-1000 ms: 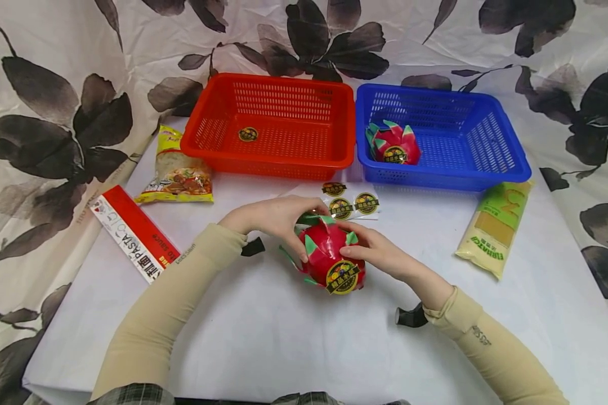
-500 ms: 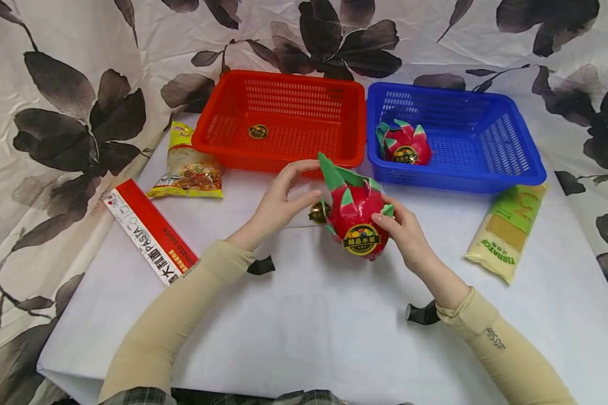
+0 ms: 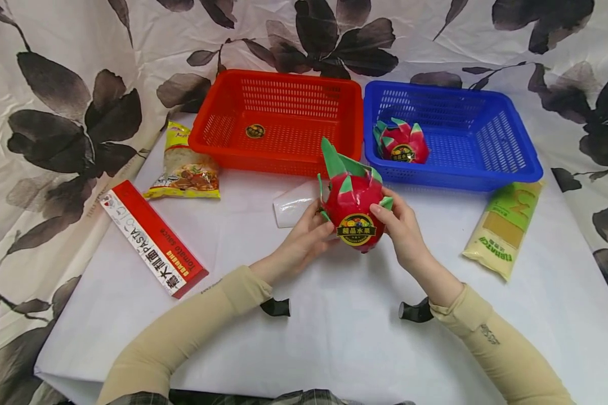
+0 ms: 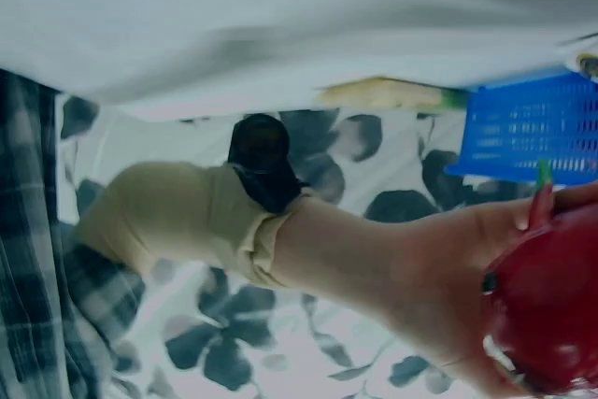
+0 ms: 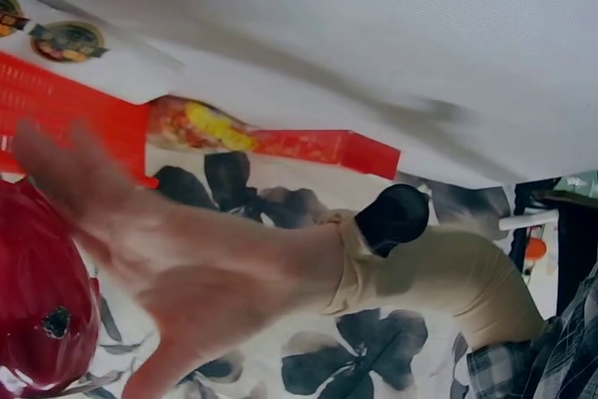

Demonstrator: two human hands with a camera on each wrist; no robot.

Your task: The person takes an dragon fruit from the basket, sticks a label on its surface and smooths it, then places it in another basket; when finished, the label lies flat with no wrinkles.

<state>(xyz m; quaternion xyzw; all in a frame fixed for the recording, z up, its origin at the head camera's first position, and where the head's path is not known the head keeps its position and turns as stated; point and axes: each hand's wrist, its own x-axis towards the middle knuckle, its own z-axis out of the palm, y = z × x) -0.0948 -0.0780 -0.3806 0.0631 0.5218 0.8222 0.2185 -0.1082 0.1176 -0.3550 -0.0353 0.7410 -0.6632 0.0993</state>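
A red dragon fruit with green tips is held up over the middle of the table. On its near side sits a round black-and-gold sticker. My right hand grips the fruit from the right, its thumb on the front; the left wrist view also shows this hand around the fruit. At the fruit's lower left is my left hand. In the right wrist view that hand has spread, blurred fingers beside the fruit; whether they touch it I cannot tell. Behind lies a white sticker sheet, partly hidden.
A red basket with one round sticker inside stands at the back. Beside it, a blue basket holds another dragon fruit. A yellow food bag and a pasta box lie left, a noodle packet right.
The dragon fruit has risen toward the baskets in my right hand. My left hand let go of it, drew away left, then came back low beside it. More of the pasta box shows.
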